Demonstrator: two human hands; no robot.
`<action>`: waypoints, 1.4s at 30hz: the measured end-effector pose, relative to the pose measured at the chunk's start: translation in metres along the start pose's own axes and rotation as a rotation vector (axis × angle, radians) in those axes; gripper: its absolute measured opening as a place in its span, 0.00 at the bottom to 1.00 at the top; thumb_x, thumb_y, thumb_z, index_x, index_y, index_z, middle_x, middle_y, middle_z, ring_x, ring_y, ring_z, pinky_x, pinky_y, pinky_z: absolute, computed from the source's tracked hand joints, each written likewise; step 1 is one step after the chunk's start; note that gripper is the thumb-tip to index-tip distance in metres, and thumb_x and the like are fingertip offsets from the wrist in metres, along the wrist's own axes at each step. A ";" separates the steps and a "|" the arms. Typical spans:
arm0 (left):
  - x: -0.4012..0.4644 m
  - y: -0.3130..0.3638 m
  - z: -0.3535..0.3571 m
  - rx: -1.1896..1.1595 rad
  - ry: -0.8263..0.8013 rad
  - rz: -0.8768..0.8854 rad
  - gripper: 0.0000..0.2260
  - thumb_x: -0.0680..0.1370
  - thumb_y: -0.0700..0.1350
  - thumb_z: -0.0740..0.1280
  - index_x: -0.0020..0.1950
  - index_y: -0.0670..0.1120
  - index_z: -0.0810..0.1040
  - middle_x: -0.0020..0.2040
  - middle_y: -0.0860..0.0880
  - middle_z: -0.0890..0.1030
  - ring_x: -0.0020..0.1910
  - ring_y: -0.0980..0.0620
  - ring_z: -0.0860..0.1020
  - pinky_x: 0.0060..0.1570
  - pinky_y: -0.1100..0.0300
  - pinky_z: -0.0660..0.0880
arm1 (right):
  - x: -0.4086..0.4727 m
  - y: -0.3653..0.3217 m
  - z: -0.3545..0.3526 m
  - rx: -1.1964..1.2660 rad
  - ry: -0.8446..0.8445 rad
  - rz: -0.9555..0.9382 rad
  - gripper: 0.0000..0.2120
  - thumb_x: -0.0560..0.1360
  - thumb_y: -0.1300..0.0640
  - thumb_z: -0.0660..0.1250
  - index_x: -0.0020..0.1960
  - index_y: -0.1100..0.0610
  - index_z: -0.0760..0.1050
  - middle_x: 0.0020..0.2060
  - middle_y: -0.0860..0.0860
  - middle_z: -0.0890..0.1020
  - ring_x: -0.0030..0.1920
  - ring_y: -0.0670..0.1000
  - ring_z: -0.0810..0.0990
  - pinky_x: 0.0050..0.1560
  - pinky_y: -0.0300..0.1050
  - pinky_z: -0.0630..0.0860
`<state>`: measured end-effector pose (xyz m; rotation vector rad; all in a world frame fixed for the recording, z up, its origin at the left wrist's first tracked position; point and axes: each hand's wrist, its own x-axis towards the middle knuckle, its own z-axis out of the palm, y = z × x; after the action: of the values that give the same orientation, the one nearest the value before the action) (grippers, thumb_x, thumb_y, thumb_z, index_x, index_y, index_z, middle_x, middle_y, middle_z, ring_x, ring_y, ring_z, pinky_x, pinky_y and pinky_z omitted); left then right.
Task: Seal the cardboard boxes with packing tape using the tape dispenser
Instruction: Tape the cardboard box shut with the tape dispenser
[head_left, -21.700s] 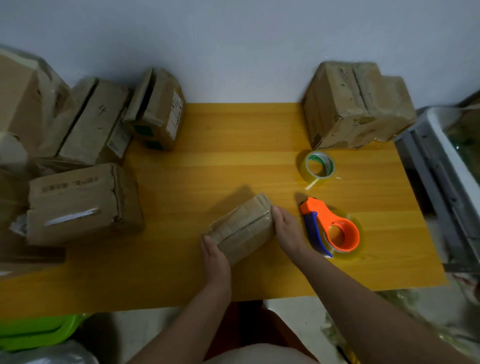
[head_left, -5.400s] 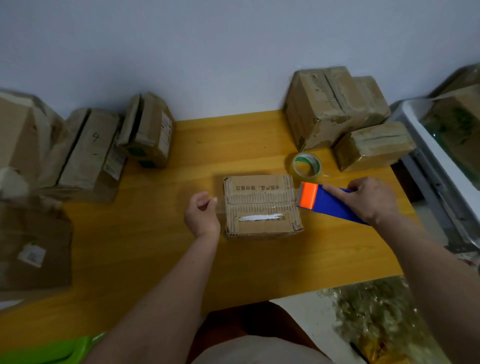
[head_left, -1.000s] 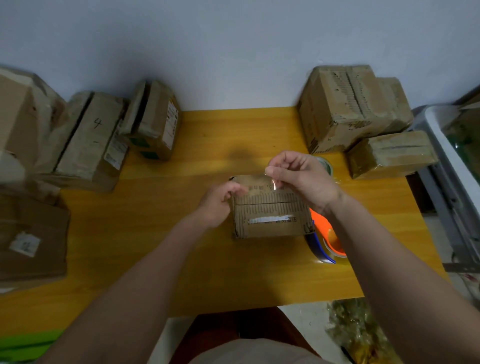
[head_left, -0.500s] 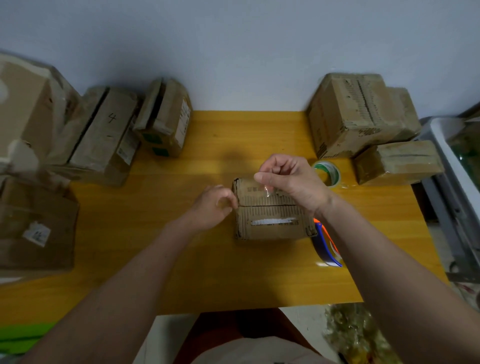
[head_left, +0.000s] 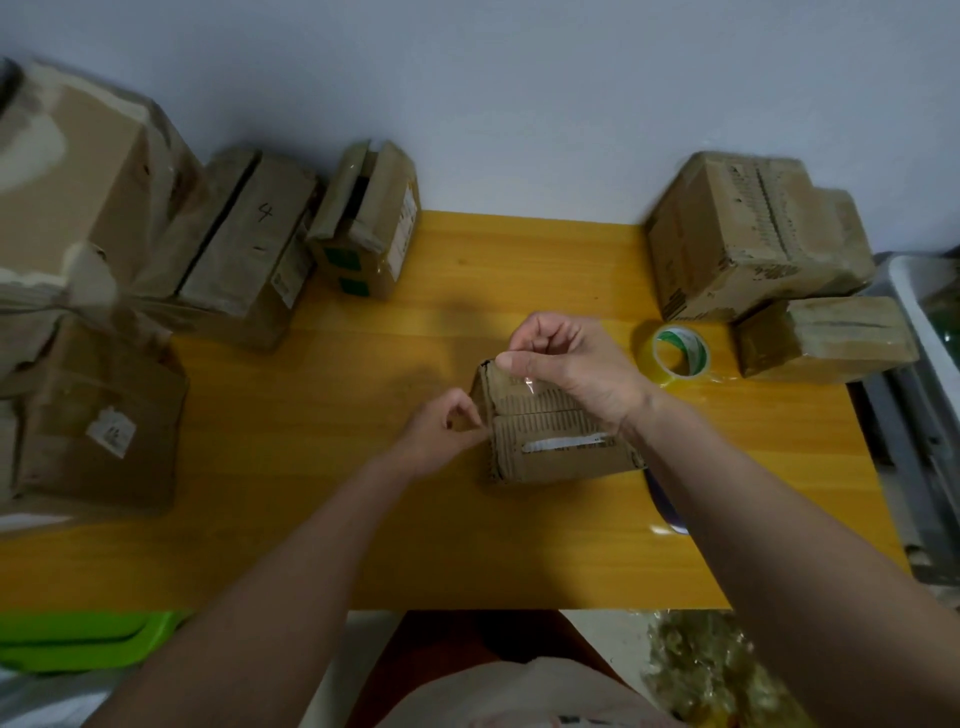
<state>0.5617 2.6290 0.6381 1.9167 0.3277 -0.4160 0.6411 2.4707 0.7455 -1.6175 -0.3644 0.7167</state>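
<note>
Right hand (head_left: 576, 371) lifts, pinching clear tape strip (head_left: 527, 383) above the small corrugated cardboard box (head_left: 553, 434); left hand (head_left: 441, 434) pinches its other end beside the box; strip unstuck, seal pending

A small cardboard box (head_left: 550, 436) sits mid-surface (head_left: 322, 493). A tape roll (head_left: 680, 356) lies behind it to the right, near stacked boxes (head_left: 753, 239); more boxes (head_left: 244, 249) crowd the left edge.

The right forearm (head_left: 727, 493) covers nearly all of the tape dispenser (head_left: 667, 512) beside the small box (head_left: 550, 436) (only a dark sliver shows). The small box's print is too blurred to read. Left of it, the big box (head_left: 72, 171) is cut by the frame.
</note>
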 end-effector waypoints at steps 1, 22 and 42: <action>-0.002 -0.004 0.000 -0.026 0.015 0.019 0.12 0.73 0.40 0.73 0.39 0.49 0.70 0.51 0.53 0.74 0.55 0.52 0.73 0.56 0.54 0.71 | 0.001 0.001 0.002 0.009 0.003 0.004 0.06 0.71 0.64 0.72 0.39 0.60 0.76 0.34 0.60 0.75 0.34 0.54 0.70 0.33 0.42 0.68; -0.023 0.014 -0.043 -0.362 -0.046 -0.295 0.06 0.72 0.37 0.73 0.48 0.44 0.81 0.49 0.46 0.83 0.51 0.49 0.80 0.54 0.57 0.78 | -0.035 0.021 -0.045 -0.075 0.461 -0.119 0.07 0.72 0.63 0.71 0.39 0.62 0.74 0.31 0.55 0.75 0.32 0.49 0.72 0.37 0.38 0.74; -0.017 0.057 0.053 -0.424 0.672 -0.283 0.20 0.79 0.40 0.66 0.69 0.51 0.70 0.48 0.51 0.78 0.45 0.55 0.78 0.40 0.64 0.74 | -0.037 0.101 -0.091 -0.559 0.698 0.228 0.08 0.80 0.58 0.62 0.49 0.59 0.79 0.36 0.55 0.82 0.40 0.57 0.80 0.44 0.57 0.77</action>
<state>0.5633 2.5585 0.6747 1.5412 1.0473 0.1325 0.6546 2.3594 0.6604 -2.3423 0.1528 0.1726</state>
